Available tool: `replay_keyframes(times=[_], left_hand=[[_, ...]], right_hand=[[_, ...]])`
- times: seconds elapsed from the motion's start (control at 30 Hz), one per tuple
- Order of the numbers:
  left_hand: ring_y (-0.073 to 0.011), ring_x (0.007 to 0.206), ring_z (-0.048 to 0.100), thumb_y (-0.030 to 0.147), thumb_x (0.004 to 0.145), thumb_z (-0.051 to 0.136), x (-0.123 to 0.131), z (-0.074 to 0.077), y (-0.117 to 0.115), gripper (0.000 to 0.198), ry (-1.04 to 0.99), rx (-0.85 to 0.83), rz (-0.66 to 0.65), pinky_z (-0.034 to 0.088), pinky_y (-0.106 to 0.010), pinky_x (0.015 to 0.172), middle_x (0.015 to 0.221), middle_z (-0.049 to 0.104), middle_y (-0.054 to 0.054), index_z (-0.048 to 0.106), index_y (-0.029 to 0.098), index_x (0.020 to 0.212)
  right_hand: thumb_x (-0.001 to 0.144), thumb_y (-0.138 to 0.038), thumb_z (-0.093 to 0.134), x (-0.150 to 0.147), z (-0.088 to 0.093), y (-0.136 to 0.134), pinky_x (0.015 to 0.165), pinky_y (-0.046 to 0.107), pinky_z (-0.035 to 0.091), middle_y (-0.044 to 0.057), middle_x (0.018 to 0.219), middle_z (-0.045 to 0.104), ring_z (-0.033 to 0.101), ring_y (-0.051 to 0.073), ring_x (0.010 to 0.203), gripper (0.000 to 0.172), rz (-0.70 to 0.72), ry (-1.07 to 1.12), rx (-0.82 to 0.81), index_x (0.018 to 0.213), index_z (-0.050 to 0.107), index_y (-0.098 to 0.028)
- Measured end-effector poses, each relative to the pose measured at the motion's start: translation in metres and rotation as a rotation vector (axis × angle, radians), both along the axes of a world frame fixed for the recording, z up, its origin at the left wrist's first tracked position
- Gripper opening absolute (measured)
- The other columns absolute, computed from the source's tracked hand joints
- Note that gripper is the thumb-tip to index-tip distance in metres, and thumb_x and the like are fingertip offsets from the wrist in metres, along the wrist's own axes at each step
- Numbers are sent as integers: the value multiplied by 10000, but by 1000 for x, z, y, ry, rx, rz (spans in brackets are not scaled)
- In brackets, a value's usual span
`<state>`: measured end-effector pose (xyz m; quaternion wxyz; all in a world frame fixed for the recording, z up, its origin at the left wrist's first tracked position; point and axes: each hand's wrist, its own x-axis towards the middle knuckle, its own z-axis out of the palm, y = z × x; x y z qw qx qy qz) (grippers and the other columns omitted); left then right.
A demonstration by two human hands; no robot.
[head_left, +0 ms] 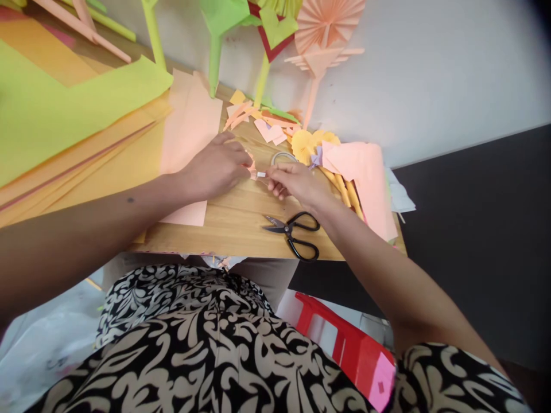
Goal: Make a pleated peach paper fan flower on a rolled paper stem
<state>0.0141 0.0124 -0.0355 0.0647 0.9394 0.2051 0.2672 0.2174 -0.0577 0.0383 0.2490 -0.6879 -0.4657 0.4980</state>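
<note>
My left hand rests on the wooden table, its fingers curled and pinched on a small peach paper piece. My right hand meets it from the right, fingers pinched on a short white strip, perhaps tape, at that piece. A roll of tape lies just behind my right hand. Black scissors lie shut on the table in front of my right wrist.
Large green, yellow and peach paper sheets cover the table's left side. Paper scraps, yellow paper flowers and pink sheets lie at the right. Paper flowers on stems lean against the wall. A red stool stands below.
</note>
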Motion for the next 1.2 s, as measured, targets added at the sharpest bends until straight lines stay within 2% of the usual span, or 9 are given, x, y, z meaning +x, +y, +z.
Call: replay_keyframes(times=[0.17, 0.27, 0.57, 0.7, 0.87, 0.93, 1.07, 1.13, 1.2], left_hand=[[-258, 1014, 655, 330, 1039, 489, 2, 14, -4, 310, -61, -47, 77, 431, -459, 1030, 1009, 774, -50, 752, 214, 922], [-260, 976, 657, 371, 1006, 582, 5, 16, -5, 262, -79, -123, 92, 459, -429, 927, 986, 767, -61, 773, 210, 927], [-198, 798, 654, 295, 913, 632, 13, 14, -1, 188, -31, -189, 104, 460, -343, 794, 811, 733, -39, 741, 195, 797], [-182, 708, 616, 273, 871, 602, 15, 16, 1, 163, 45, -222, 86, 430, -317, 709, 774, 725, -39, 701, 189, 772], [-179, 721, 602, 241, 845, 590, 21, 15, -1, 126, 62, -202, 85, 418, -316, 726, 783, 722, -42, 663, 190, 756], [-185, 743, 608, 215, 825, 587, 21, 16, -2, 104, 62, -194, 67, 429, -325, 756, 796, 724, -41, 662, 190, 757], [-177, 723, 607, 239, 851, 570, 15, 17, 0, 152, 43, -213, 37, 433, -324, 748, 778, 717, -26, 678, 198, 753], [-171, 711, 603, 263, 877, 565, 12, 17, 3, 188, 22, -234, 40, 431, -319, 741, 766, 713, -23, 694, 203, 754], [-174, 721, 606, 317, 904, 570, 10, 16, 4, 227, 7, -251, 42, 435, -319, 753, 765, 710, -27, 703, 205, 760]], right_hand=[[976, -187, 628, 1, -13, -6, 497, 154, 435, -39, 634, 648, 532, 35, 506, 224, 41, 86, 66, 752, 637, -183], [984, -206, 622, 3, -17, -6, 505, 153, 440, -44, 637, 650, 531, 34, 510, 215, 50, 108, 82, 773, 651, -181], [981, -147, 611, 2, -19, -6, 508, 170, 441, -31, 641, 669, 540, 40, 511, 269, 64, 140, 107, 723, 685, -173], [966, -133, 616, -1, -17, -8, 460, 165, 414, -18, 644, 685, 533, 45, 499, 262, 10, 185, 71, 719, 698, -166], [943, -112, 573, -2, -20, -5, 417, 190, 345, 4, 663, 702, 508, 58, 476, 260, -47, 172, 30, 708, 670, -168], [931, -113, 554, 5, -22, -3, 445, 217, 362, -4, 639, 682, 509, 75, 474, 266, -24, -20, 156, 694, 656, -179], [947, -165, 517, 26, -23, -5, 640, 279, 480, -11, 694, 687, 603, 128, 608, 230, 55, -456, 593, 842, 720, -196], [946, -199, 542, 29, -21, -8, 754, 315, 508, 6, 838, 735, 658, 159, 760, 196, 190, -518, 706, 949, 738, -211], [940, -210, 574, 26, -19, -11, 827, 336, 501, 21, 923, 744, 664, 182, 871, 161, 334, -555, 747, 964, 733, -219]])
